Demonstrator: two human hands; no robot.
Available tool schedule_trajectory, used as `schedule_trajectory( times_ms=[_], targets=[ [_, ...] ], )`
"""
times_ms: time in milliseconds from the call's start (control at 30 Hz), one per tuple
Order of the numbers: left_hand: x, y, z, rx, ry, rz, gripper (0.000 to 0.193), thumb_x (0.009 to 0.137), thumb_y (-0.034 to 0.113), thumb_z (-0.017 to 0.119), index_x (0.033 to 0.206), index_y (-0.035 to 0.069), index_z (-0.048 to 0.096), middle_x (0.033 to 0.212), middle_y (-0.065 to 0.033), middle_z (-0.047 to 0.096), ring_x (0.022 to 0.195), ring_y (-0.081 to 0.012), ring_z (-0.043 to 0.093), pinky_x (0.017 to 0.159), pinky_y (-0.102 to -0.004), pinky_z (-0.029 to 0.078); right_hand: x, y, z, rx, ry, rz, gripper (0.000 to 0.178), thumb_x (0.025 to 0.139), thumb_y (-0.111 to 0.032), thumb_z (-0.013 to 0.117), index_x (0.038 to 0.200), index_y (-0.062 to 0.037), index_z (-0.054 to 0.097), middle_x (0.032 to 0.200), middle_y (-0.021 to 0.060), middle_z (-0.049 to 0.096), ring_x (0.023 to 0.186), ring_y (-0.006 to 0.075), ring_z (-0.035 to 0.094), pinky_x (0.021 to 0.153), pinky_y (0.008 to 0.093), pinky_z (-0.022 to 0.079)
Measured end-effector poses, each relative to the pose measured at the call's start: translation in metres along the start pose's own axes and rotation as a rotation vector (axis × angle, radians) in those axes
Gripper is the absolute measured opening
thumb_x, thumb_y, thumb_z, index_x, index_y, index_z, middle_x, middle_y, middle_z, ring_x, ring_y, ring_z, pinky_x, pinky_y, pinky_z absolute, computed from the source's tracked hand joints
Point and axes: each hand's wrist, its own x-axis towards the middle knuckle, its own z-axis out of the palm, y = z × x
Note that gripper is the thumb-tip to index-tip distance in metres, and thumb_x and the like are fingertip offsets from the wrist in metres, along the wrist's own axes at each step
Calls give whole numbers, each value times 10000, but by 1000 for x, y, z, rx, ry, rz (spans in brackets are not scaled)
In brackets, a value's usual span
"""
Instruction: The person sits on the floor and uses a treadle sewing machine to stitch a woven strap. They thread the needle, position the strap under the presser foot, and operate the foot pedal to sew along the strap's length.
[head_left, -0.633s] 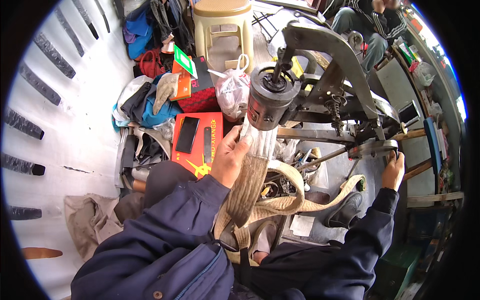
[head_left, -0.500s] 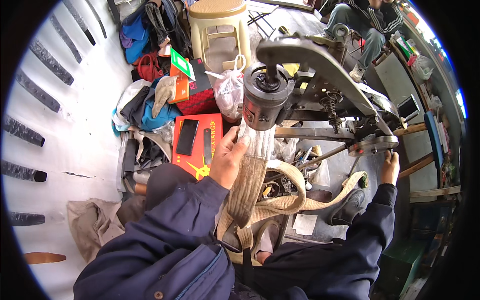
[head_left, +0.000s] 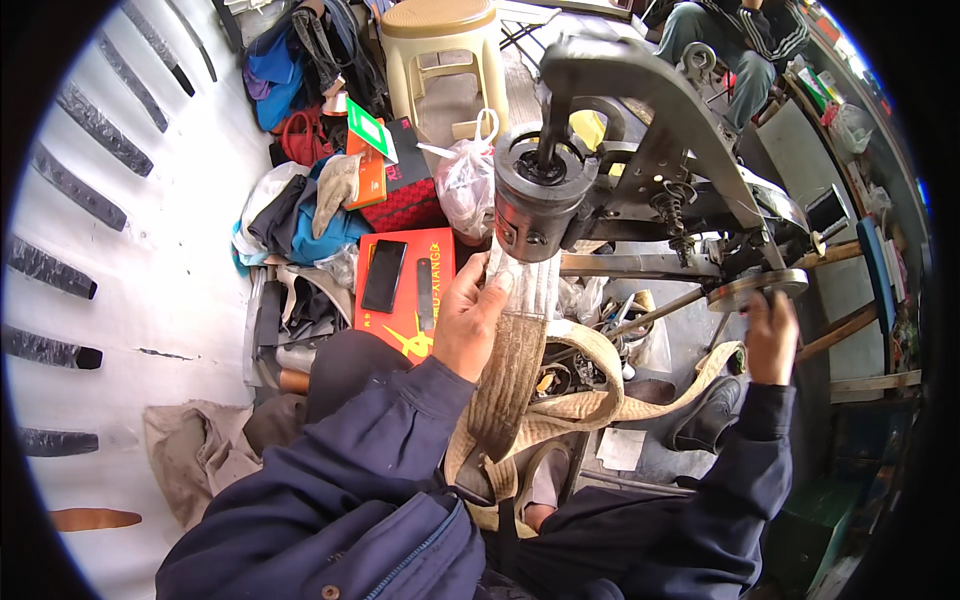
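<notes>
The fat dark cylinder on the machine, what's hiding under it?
A wide strap pokes out from under the cylinder, held at its edge by the left grip. Whatever lies right beneath can't be seen, because the cylinder covers it.

A phone (head_left: pixel 384 276) lies on the box (head_left: pixel 411 300), left of the strap (head_left: pixel 512 380) and machine (head_left: pixel 645 170).

A cluttered workshop; a metal machine (head_left: pixel 672 105) with a handwheel (head_left: pixel 757 290) and jumbled small items (head_left: pixel 578 378) show it.
</notes>
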Motion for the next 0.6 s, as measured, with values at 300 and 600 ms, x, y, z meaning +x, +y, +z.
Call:
schedule_trajectory(
  times_ms=[300,600],
  targets=[
    [4,0,0,29,-21,52,340,1032,139,547,1329,-26,556,1228,-40,653,1092,-77,578,970,-242,425,22,99,-16,-254,129,344,255,1019,-285,541,1070,-35,534,966,284,652,928,514,602,751,529,458],
    [7,-1,-2,31,-36,44,322,1028,139,540,1312,-9,568,1212,-31,659,1082,-71,575,963,-237,423,24,97,-18,-232,116,387,275,1015,-298,537,1072,-30,541,1012,274,667,954,514,602,777,537,458]
  ],
)
